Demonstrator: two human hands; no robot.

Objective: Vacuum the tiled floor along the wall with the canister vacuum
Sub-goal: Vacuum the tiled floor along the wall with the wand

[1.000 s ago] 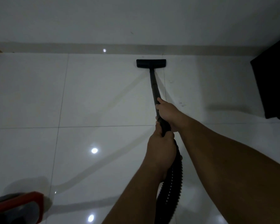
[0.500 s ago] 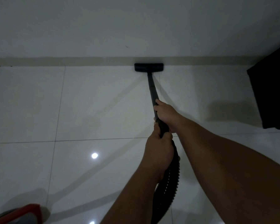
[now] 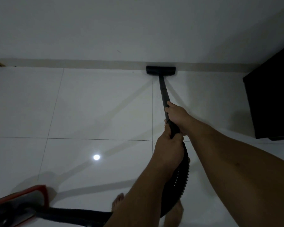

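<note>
Since the earlier frames, more of the red canister vacuum (image 3: pixel 21 205) shows at lower left, bare feet have entered at the bottom edge, and the floor head (image 3: pixel 161 70) now sits against the skirting instead of short of it.

Left to right:
- Canister vacuum: red-edged body at the lower-left corner, resting on the tiled floor (image 3: pixel 92 105), partly cut by the frame edge.
- Ribbed hose (image 3: pixel 181 181): black, runs from the canister along the bottom edge, then curves up behind the left forearm to the wand.
- Ceiling-light reflection (image 3: pixel 96 157): bright spot on the glossy tile, left of the hands.
- Left foot (image 3: pixel 117 202): toes visible beside the left forearm, on the tile.
- Left hand (image 3: pixel 169 148): clenched round the lower end of the wand where the hose joins.
- Wand (image 3: pixel 163 90): black tube, slanting up from the hands to the floor head.
- Right hand (image 3: pixel 177 115): grasping the wand just above the left hand, fingers wrapped round the tube.
- Floor head: flat on the tile, far edge touching the beige skirting (image 3: pixel 88 63) at the foot of the white wall (image 3: pixel 138 27).
- Dark furniture (image 3: pixel 272 102): black block at far right, standing on the floor near the wall; what it is cannot be told.
</note>
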